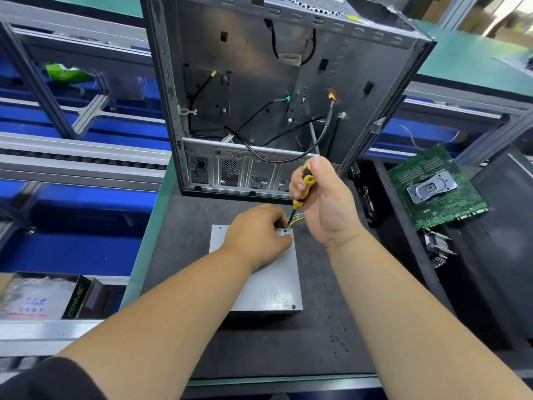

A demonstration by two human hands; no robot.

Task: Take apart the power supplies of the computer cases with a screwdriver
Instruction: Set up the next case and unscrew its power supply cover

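Your right hand [323, 197] grips the yellow screwdriver [301, 194], tip at the far corner of the grey power supply [269, 280] (flat on the bench [178, 255]); your left hand [256, 235] rests there, fingers curled, in front of the open case [259, 90].

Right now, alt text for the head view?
A right hand holds a yellow-handled screwdriver with its tip at the far right corner of a grey power supply, which the left hand steadies. An opened computer case stands behind it.
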